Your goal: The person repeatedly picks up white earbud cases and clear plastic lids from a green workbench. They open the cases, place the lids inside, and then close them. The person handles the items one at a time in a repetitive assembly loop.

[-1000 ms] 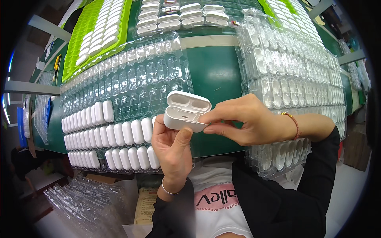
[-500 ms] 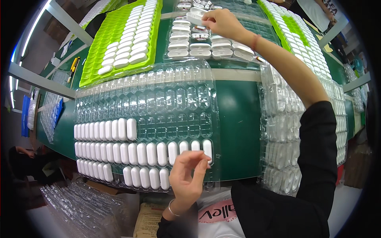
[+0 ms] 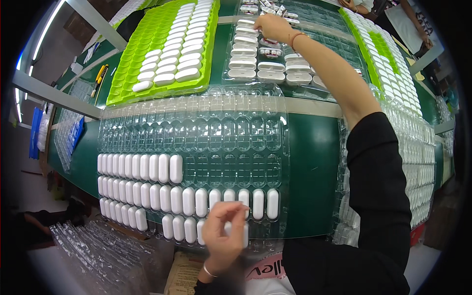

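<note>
Left hand [image 3: 223, 231] low at the near edge, fingers curled loosely inward, fingertips [image 3: 235, 209] pinched together over the nearest rows of the clear blister tray [image 3: 216, 137]; whether anything sits between them cannot be told. Touching or just above the white oval cases [image 3: 189, 201] seated there. Cases standing in their pockets, long axes running near to far, packed side by side in rows going left to right; filled pockets on the near and left part of the tray, bare pockets farther off.

Right hand [image 3: 273, 27] stretched far across the green table [image 3: 314, 167], fingers bent down onto the far clear tray [image 3: 275, 64] of open white cases [image 3: 243, 51]; grasp hidden by the knuckles, so closed or loose cannot be told. Open cases lying crosswise, long axes left to right.

Lime-green tray [image 3: 132, 69] at far left, with white cases in columns.
</note>
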The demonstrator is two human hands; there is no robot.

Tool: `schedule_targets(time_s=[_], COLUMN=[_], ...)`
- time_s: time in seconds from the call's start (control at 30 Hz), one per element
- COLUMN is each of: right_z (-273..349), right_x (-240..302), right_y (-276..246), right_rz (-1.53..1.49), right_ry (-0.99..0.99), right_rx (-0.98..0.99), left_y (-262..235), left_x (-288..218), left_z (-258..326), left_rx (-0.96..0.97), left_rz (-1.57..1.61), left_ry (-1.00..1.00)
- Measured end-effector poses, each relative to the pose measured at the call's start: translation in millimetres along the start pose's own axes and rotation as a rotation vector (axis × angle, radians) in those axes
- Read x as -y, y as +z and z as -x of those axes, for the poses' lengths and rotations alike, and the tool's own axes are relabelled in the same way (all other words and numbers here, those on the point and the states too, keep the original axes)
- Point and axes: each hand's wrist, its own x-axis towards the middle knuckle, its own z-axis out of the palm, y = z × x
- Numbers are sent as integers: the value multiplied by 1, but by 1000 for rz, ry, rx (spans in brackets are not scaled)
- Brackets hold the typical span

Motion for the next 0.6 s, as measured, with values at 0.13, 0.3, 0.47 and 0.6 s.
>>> schedule_targets(time_s=[0.13,0.3,0.47,0.6], right_z=[29,163,279,371], right_x=[2,37,48,10], right_y=[-48,-181,-217,-242], right_rz=[-143,-193,-381,-311], right_ry=[-99,-84,11,226], right_rx=[145,55,-55,-178], left_y=[-40,-65,-83,-77], left_x=[-8,0,26,26], left_z=[-39,-94,-95,-102], left_rx=[-147,-175,-92,-181], left_rz=[-767,-1282,-1388,-1563], left_ry=[298,309,155,349])
